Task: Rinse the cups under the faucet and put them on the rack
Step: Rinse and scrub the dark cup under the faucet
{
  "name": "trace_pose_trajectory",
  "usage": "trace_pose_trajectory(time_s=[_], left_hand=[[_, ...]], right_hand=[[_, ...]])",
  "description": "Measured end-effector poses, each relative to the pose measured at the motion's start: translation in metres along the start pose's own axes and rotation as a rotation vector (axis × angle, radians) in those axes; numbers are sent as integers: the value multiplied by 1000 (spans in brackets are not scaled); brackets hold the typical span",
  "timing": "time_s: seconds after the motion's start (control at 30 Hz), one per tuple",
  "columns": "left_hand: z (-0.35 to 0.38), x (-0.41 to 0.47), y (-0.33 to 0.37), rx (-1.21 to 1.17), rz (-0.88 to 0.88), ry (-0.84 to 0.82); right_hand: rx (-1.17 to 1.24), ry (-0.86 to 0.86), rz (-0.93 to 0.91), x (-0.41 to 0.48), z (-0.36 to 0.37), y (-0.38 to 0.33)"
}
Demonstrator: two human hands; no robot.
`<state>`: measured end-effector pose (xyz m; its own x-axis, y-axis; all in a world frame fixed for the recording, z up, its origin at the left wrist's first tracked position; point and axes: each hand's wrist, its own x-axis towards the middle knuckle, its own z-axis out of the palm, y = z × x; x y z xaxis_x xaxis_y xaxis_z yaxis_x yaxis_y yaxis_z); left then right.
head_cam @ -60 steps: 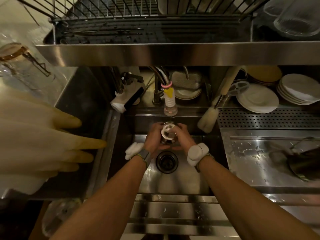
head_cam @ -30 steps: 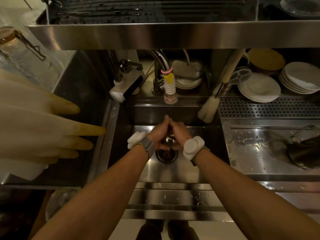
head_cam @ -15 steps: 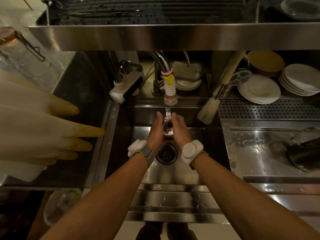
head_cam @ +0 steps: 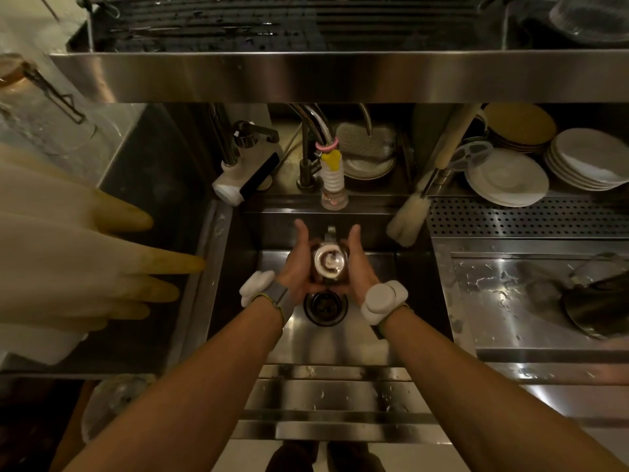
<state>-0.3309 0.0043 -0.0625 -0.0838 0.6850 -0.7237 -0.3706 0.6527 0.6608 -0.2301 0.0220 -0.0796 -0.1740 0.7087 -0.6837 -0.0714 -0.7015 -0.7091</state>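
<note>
A small clear glass cup [head_cam: 327, 263] with a handle pointing away from me sits upright between my palms over the sink [head_cam: 340, 342], mouth up. My left hand [head_cam: 297, 258] cups its left side and my right hand [head_cam: 358, 264] cups its right side, thumbs raised. The cup is below and in front of the faucet nozzle [head_cam: 333, 190], which has a white ribbed hose and yellow clip. The wire rack [head_cam: 289, 22] lies above the steel shelf at the top of the view.
The drain [head_cam: 326, 306] is right under my hands. Yellowish rubber gloves [head_cam: 78, 260] hang at the left. A bottle brush [head_cam: 410, 218] leans at the sink's right corner. Stacked white plates [head_cam: 510, 177] stand on the perforated shelf; a dark pan [head_cam: 599, 308] lies on the right drainboard.
The cup went from low over the drain up toward the faucet, then came back slightly toward me and now stands mouth up between both palms.
</note>
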Motion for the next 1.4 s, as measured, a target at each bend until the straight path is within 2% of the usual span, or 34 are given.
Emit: trace_pose_trajectory(time_s=[0.1,0.23,0.33,0.43,0.5,0.57,0.63,0.7,0.83,0.87,0.93,1.0,1.07,1.17,1.23,1.3,1.33,1.4], left_hand=[[5,3,-5,-11,65,37],[-2,14,-19,82,-53,12],[1,9,-9,-30,64,38],[6,11,-12,1,111,81],[4,13,-14,90,15,20],[-1,15,-13,106,24,1],[4,14,-13,41,146,54],[8,12,-18,95,188,96],[-1,16,-22,225,-46,0],[-1,18,-19,192,-17,5],[5,13,-15,81,114,74],[10,15,-20,103,194,144],[10,10,-25,123,88,127],[4,7,-21,176,-93,45],[5,7,-22,130,19,77],[7,11,-26,107,142,177],[6,15,-31,127,144,205],[1,20,-38,158,18,150]], right_hand=[[36,49,-82,0,1,1],[-88,-58,111,1,-9,0],[20,9,-28,-2,-2,-9],[-107,52,-99,5,2,-7],[-177,-27,10,10,-2,0],[-107,-45,38,3,-4,-2],[-38,15,-119,2,-4,-4],[-127,60,-193,3,-4,-1],[-190,-12,60,-3,-2,9],[-159,-1,37,-3,-1,8],[-127,55,-141,0,0,3],[-196,91,-228,-2,3,0],[-294,71,-137,3,7,7],[-249,29,64,4,4,18],[-203,86,-43,-1,4,15],[-217,147,-155,-2,6,12],[-257,132,-148,-1,9,11],[-347,74,-23,4,11,13]])
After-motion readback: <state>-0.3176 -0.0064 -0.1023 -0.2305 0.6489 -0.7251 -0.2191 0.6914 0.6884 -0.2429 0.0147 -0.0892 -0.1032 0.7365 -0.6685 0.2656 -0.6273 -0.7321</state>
